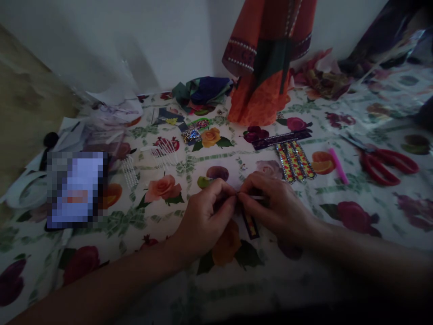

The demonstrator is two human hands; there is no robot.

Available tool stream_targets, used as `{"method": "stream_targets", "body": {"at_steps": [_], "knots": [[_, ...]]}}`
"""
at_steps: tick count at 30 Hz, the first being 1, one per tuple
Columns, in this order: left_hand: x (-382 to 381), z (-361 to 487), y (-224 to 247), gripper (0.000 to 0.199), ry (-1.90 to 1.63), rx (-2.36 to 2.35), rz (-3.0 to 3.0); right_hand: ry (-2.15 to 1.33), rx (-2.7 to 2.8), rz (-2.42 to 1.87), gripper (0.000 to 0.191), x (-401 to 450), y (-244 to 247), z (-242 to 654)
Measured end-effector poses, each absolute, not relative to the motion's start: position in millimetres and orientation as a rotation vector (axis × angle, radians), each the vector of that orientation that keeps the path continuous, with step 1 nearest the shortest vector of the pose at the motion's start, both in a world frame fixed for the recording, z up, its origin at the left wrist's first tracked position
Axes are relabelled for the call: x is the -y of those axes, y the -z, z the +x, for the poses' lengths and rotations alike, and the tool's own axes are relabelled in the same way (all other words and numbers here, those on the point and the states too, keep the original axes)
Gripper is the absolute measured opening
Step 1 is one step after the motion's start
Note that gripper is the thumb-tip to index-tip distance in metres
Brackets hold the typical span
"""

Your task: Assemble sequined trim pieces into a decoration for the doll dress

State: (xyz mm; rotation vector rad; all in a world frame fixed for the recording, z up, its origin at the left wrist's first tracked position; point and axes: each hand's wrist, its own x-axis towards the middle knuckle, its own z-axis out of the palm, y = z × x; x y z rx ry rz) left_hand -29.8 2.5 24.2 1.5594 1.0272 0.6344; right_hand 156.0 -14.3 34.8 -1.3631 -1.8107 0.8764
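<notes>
At the middle of the table, my left hand [209, 216] and my right hand [275, 203] meet fingertip to fingertip. Both are closed in a pinch at the upper end of a dark strip with a yellow and red pattern [251, 224], whose lower end shows between them. A thin pale stick-like piece [257, 197] lies along my right fingers. Whatever is between the fingertips is too small to make out. Beyond my right hand are patterned strips with sparkling edges [295, 160] and a long dark strip with light dots [282, 139].
Red-handled pliers [387, 164] and a pink stick [338, 166] lie right. An orange garment [259, 99] stands at the back beside dark cloth [204, 90]. Left are a lit phone [77, 189], a white tape roll [29, 189], bead strips [164, 152] and small beads [192, 134].
</notes>
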Motion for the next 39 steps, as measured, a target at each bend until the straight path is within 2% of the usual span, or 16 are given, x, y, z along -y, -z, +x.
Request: {"method": "stream_targets", "body": {"at_steps": [12,39], "knots": [[-2.3,-28.7,-23.3,0.005,-0.662,-1.046,1.593,-1.004,1.739,-1.386,0.012,17.2,-35.9,157.1],[-1.5,-28.1,-25.5,0.005,-0.666,-1.042,1.624,-0.906,1.801,-1.388,0.013,15.8,-33.2,156.7]]}}
